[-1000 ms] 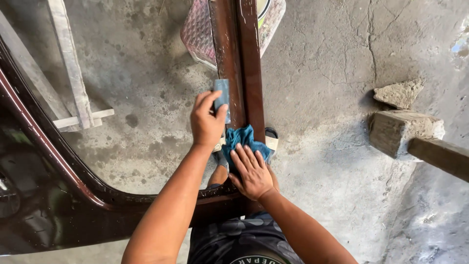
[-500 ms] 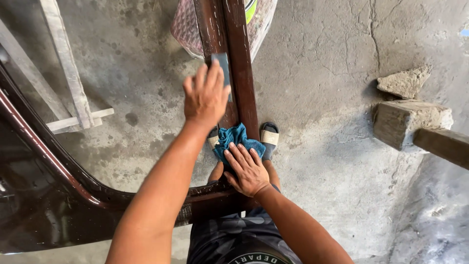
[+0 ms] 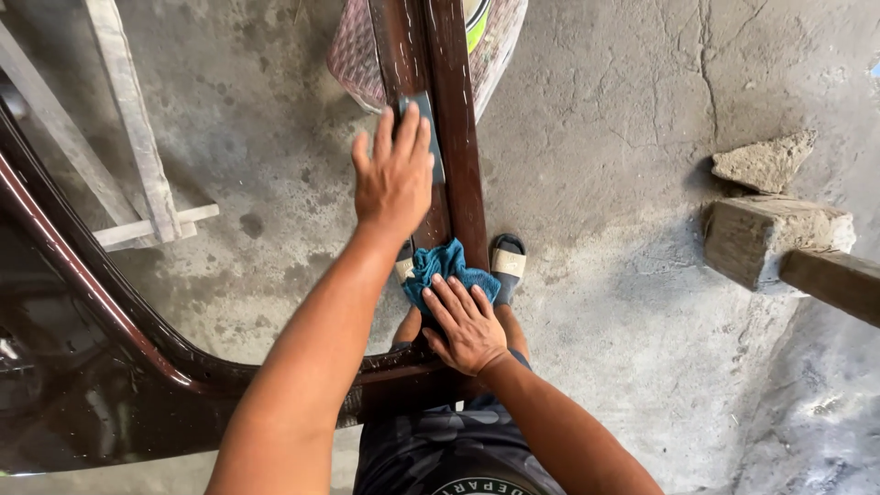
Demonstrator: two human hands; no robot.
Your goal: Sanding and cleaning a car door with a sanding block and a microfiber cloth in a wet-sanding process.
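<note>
Left hand [image 3: 394, 174] has slid further up the dark wooden rail [image 3: 454, 110] than a second ago, palm flat, pressing a grey sanding block [image 3: 428, 128] against the rail, away from the body. Right hand [image 3: 467, 321] unchanged: spread flat on the blue cloth [image 3: 440, 266], lower on the same rail. Judged: a rubbing stroke is under way along the rail.

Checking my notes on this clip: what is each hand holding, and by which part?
The left hand presses a grey sanding block flat against the dark wooden rail, fingers over its top face. The right hand rests palm-down on a blue cloth.
</note>
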